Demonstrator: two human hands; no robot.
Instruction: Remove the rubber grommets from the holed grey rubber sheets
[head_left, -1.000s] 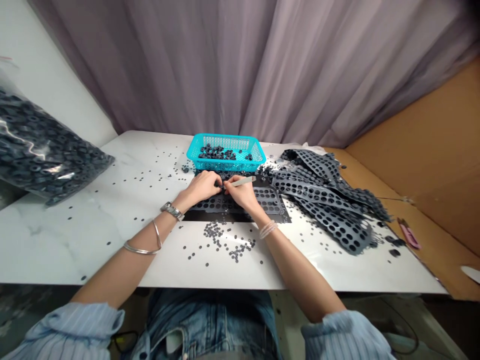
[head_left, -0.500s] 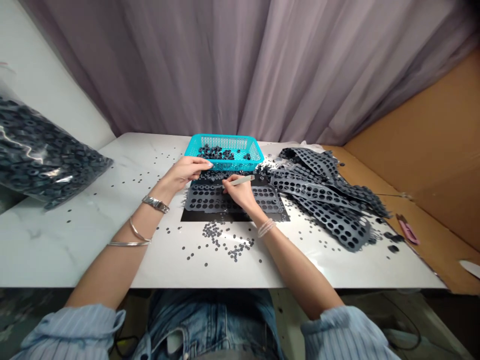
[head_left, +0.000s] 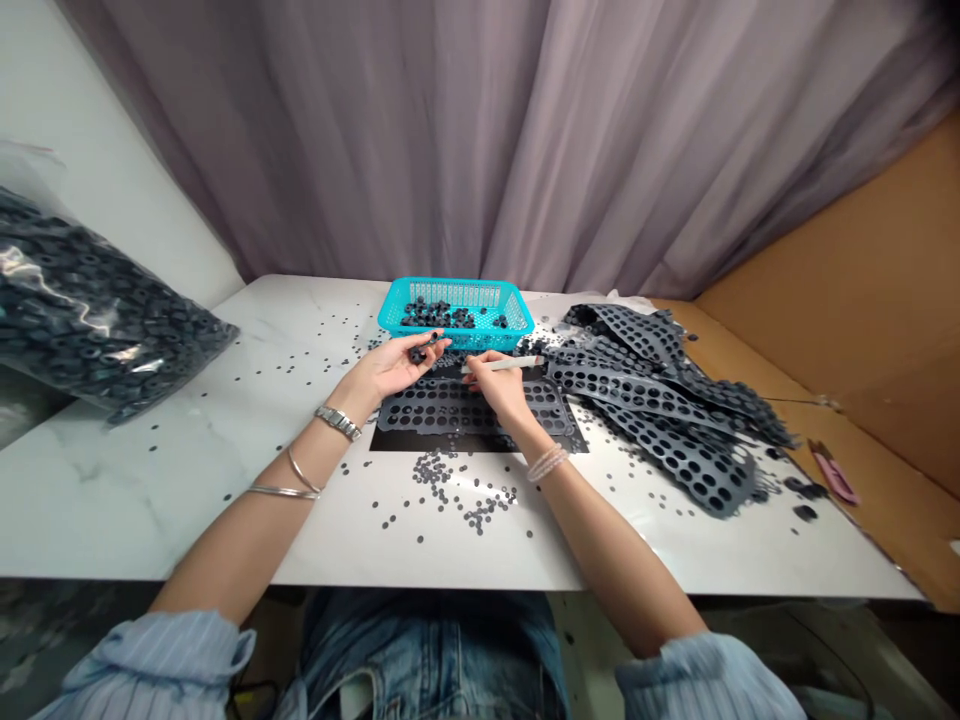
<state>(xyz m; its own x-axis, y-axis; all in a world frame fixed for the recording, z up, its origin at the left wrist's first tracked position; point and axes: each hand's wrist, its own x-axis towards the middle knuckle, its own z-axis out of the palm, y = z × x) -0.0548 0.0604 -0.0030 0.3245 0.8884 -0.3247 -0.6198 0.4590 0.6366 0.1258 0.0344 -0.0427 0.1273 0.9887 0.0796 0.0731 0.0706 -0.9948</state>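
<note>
Lilac-grey pleated curtains (head_left: 480, 150) hang behind a white marble-patterned table top (head_left: 142, 520); at the far left a clear plastic bag of dark rubber rings (head_left: 97, 300) slumps at the table's corner, and small dark rubber discs (head_left: 450, 480) lie scattered over the surface. A silver wristwatch (head_left: 337, 422) and two thin silver bangles (head_left: 285, 478) circle the left forearm; the left hand (head_left: 390, 368) is half open, palm turned up, its curled fingers holding a few small dark rubber pieces (head_left: 418, 352) just in front of a turquoise plastic mesh basket (head_left: 457, 282), which holds more dark pieces. Below the basket, a grey perforated rubber sheet (head_left: 472, 405) lies on a flat black mat (head_left: 397, 441), its long axis running across the view; the right hand (head_left: 504, 392) hovers over it, fingers closed in a pen grip on a slim pale pen-like tool (head_left: 506, 364), which lies nearly level, one end toward the left hand, the other out to the right. A close pen grip seems right for work this fine; a low tool and a flat sheet would likely disturb fewer loose discs. Further right sprawls a heap of grey perforated rubber sheets (head_left: 660, 410); beyond it, a pink-handled cutter (head_left: 834, 472) rests on brown cardboard (head_left: 892, 400).
</note>
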